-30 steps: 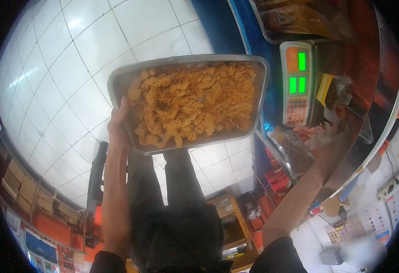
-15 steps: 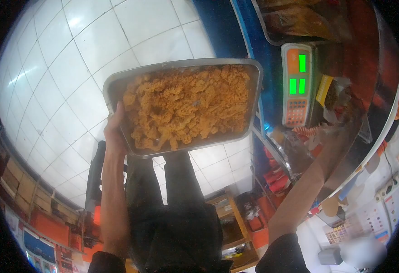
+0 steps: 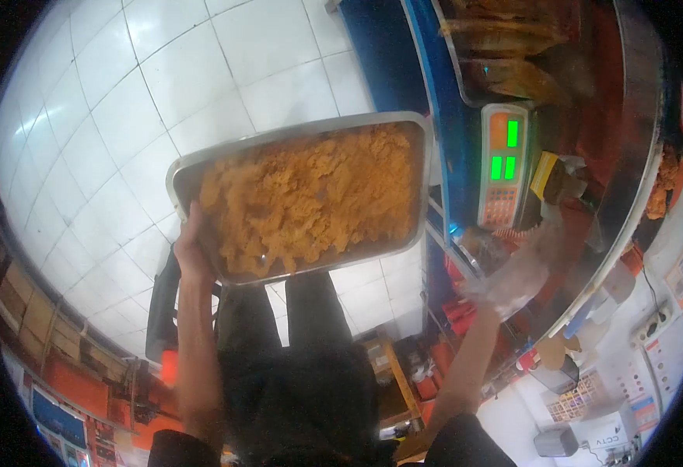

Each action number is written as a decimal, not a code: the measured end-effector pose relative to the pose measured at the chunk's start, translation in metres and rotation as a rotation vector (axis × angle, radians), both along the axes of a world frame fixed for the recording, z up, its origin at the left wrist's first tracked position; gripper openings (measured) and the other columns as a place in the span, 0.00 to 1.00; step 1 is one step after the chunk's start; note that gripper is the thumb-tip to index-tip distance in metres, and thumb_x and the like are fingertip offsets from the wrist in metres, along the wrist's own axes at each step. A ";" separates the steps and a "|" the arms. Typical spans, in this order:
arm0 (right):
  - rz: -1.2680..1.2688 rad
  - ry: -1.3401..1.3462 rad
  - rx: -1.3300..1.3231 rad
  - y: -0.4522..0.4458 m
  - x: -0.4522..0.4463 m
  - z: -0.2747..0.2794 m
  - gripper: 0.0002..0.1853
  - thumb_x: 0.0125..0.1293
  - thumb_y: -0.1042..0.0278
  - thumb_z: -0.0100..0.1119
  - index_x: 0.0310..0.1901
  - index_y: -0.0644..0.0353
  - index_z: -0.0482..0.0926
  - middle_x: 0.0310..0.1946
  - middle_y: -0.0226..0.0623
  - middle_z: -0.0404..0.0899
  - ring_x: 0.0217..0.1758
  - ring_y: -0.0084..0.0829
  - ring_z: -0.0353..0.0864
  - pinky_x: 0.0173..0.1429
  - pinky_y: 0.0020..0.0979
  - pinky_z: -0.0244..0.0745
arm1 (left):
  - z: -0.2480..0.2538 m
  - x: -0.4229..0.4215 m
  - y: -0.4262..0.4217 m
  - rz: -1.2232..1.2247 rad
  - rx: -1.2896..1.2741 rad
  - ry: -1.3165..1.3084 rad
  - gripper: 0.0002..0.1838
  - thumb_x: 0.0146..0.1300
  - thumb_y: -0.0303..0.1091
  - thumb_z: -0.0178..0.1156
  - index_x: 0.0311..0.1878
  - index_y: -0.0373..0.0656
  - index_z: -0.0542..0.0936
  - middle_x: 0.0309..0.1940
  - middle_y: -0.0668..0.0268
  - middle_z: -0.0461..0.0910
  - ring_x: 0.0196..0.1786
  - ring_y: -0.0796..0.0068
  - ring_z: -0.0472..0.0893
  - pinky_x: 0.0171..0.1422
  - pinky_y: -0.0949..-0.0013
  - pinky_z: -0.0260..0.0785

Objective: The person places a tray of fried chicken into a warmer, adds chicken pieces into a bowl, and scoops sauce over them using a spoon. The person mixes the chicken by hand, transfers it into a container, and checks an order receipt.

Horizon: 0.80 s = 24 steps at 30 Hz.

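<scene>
The metal tray (image 3: 425, 171) occupies the centre of the frame, tilted slightly so that its right end sits higher than its left. It is rectangular, with rounded corners and a bright, silvery rim. Fried pieces (image 3: 310, 198) cover most of its base; they are golden-orange, rough and craggy, heaped unevenly and somewhat blurred.

Your left hand (image 3: 192, 245) clamps the tray at its lower-left side, thumb over the rim. The fingers beneath are hidden. Your right hand (image 3: 509, 284) is at the right of the frame, apart from the tray, and has a whitish, translucent look. It is blurred; its finger position, and whether it pinches anything, cannot be told.

Above your right hand stands the scale (image 3: 502, 167), showing three green display blocks. A yellow-edged packet (image 3: 543, 175) lies just to its right. White floor tiles (image 3: 194, 70) fill the upper left; your dark trousers (image 3: 302, 311) appear below the tray.
</scene>
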State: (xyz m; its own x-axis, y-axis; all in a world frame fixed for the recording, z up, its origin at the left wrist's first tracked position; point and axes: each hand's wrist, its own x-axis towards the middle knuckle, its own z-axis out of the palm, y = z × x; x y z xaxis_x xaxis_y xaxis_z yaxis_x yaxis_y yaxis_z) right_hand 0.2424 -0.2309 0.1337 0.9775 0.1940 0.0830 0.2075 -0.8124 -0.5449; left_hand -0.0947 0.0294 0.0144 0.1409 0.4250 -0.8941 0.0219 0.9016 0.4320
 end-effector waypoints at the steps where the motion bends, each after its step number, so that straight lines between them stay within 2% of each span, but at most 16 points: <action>1: 0.005 0.037 0.015 0.005 -0.021 0.001 0.24 0.71 0.75 0.56 0.65 0.72 0.67 0.65 0.50 0.71 0.72 0.42 0.66 0.77 0.41 0.58 | 0.002 -0.008 0.003 0.028 0.042 -0.031 0.36 0.72 0.53 0.55 0.71 0.32 0.65 0.62 0.55 0.72 0.59 0.62 0.76 0.64 0.61 0.68; 4: 0.035 0.164 0.046 0.019 -0.086 0.008 0.24 0.71 0.75 0.56 0.66 0.73 0.66 0.65 0.50 0.71 0.73 0.43 0.66 0.78 0.41 0.57 | 0.036 -0.022 0.019 0.074 0.017 0.016 0.34 0.73 0.52 0.54 0.70 0.33 0.66 0.61 0.57 0.74 0.58 0.62 0.76 0.65 0.60 0.67; 5: 0.041 0.198 0.051 0.023 -0.104 0.013 0.24 0.71 0.75 0.56 0.66 0.73 0.66 0.65 0.50 0.71 0.73 0.43 0.65 0.79 0.41 0.56 | 0.040 -0.038 0.024 0.001 0.027 0.190 0.33 0.73 0.53 0.53 0.68 0.33 0.68 0.59 0.57 0.75 0.58 0.60 0.76 0.64 0.60 0.68; 7: 0.063 0.224 0.062 0.032 -0.140 0.023 0.24 0.71 0.75 0.55 0.66 0.73 0.66 0.65 0.50 0.71 0.74 0.43 0.65 0.79 0.41 0.56 | 0.065 -0.054 0.033 0.025 -0.010 0.286 0.32 0.74 0.53 0.52 0.68 0.33 0.69 0.59 0.57 0.76 0.58 0.60 0.77 0.63 0.60 0.69; 9: -0.011 0.473 0.106 0.040 -0.168 0.039 0.25 0.70 0.81 0.52 0.68 0.73 0.63 0.67 0.52 0.69 0.75 0.42 0.64 0.80 0.41 0.54 | 0.095 -0.067 0.044 0.111 -0.009 0.274 0.31 0.74 0.52 0.51 0.67 0.33 0.70 0.59 0.56 0.76 0.59 0.59 0.77 0.62 0.58 0.70; 10: -0.003 0.466 0.119 0.042 -0.175 0.049 0.25 0.70 0.81 0.52 0.68 0.73 0.63 0.67 0.52 0.69 0.75 0.42 0.64 0.80 0.41 0.54 | 0.109 -0.079 0.047 0.146 0.021 0.219 0.31 0.75 0.52 0.49 0.67 0.33 0.70 0.59 0.56 0.76 0.59 0.59 0.77 0.62 0.58 0.71; 12: 0.123 0.583 -0.184 0.051 -0.185 0.067 0.27 0.67 0.86 0.51 0.68 0.72 0.62 0.68 0.51 0.67 0.76 0.42 0.63 0.81 0.41 0.52 | 0.142 -0.091 0.058 0.226 0.075 0.182 0.30 0.77 0.51 0.46 0.67 0.33 0.69 0.59 0.55 0.76 0.58 0.59 0.78 0.62 0.58 0.71; 13: 0.142 0.597 -0.236 0.056 -0.187 0.077 0.27 0.67 0.83 0.53 0.68 0.72 0.63 0.68 0.53 0.67 0.74 0.46 0.64 0.80 0.42 0.54 | 0.165 -0.088 0.064 0.236 0.105 0.180 0.30 0.77 0.52 0.47 0.67 0.33 0.70 0.58 0.56 0.77 0.58 0.59 0.78 0.61 0.58 0.71; 14: 0.154 0.576 -0.207 0.055 -0.187 0.077 0.27 0.67 0.83 0.53 0.68 0.72 0.63 0.68 0.53 0.67 0.74 0.46 0.64 0.80 0.42 0.54 | 0.182 -0.086 0.073 0.250 0.150 0.163 0.31 0.76 0.52 0.48 0.66 0.33 0.70 0.57 0.56 0.77 0.57 0.60 0.78 0.61 0.59 0.71; 16: 0.250 0.536 -0.364 0.036 -0.187 0.082 0.26 0.68 0.75 0.55 0.66 0.72 0.66 0.67 0.56 0.68 0.72 0.50 0.66 0.77 0.45 0.57 | 0.204 -0.102 0.082 0.244 0.187 0.185 0.31 0.76 0.53 0.50 0.65 0.33 0.72 0.53 0.58 0.78 0.53 0.62 0.79 0.58 0.61 0.72; 17: 0.263 0.485 -0.321 0.030 -0.187 0.085 0.26 0.69 0.69 0.56 0.65 0.72 0.67 0.65 0.57 0.69 0.70 0.52 0.68 0.75 0.46 0.60 | 0.211 -0.104 0.090 0.294 0.210 0.222 0.30 0.76 0.52 0.50 0.64 0.32 0.72 0.51 0.58 0.79 0.51 0.63 0.80 0.54 0.61 0.73; 18: 0.271 0.423 -0.343 0.023 -0.188 0.083 0.26 0.68 0.69 0.56 0.65 0.71 0.68 0.63 0.56 0.71 0.69 0.51 0.69 0.74 0.46 0.60 | 0.219 -0.103 0.101 0.347 0.240 0.246 0.30 0.76 0.52 0.50 0.63 0.32 0.73 0.49 0.59 0.79 0.49 0.63 0.80 0.51 0.61 0.74; 19: 0.278 0.414 -0.329 0.009 -0.187 0.085 0.26 0.68 0.69 0.56 0.64 0.71 0.68 0.63 0.57 0.71 0.68 0.52 0.69 0.74 0.46 0.61 | 0.238 -0.096 0.107 0.359 0.241 0.183 0.26 0.76 0.49 0.51 0.62 0.33 0.74 0.44 0.64 0.81 0.46 0.67 0.82 0.47 0.63 0.75; 20: 0.239 0.423 -0.346 0.007 -0.186 0.097 0.25 0.67 0.69 0.57 0.64 0.71 0.68 0.63 0.57 0.71 0.68 0.53 0.69 0.74 0.46 0.61 | 0.257 -0.081 0.121 0.362 0.266 0.161 0.26 0.76 0.49 0.51 0.62 0.33 0.74 0.44 0.64 0.81 0.46 0.67 0.82 0.47 0.63 0.75; 22: 0.198 0.413 -0.314 -0.001 -0.184 0.100 0.27 0.66 0.68 0.58 0.64 0.71 0.68 0.63 0.58 0.71 0.68 0.53 0.68 0.74 0.47 0.60 | 0.280 -0.057 0.143 0.344 0.325 0.005 0.31 0.78 0.53 0.45 0.69 0.33 0.66 0.61 0.55 0.75 0.59 0.58 0.78 0.59 0.57 0.74; 24: 0.179 0.353 -0.253 -0.008 -0.185 0.086 0.28 0.66 0.67 0.58 0.64 0.71 0.68 0.63 0.58 0.71 0.68 0.54 0.68 0.74 0.47 0.60 | 0.236 -0.077 0.158 0.359 0.451 -0.013 0.20 0.76 0.45 0.54 0.57 0.36 0.76 0.35 0.73 0.82 0.36 0.74 0.82 0.41 0.70 0.76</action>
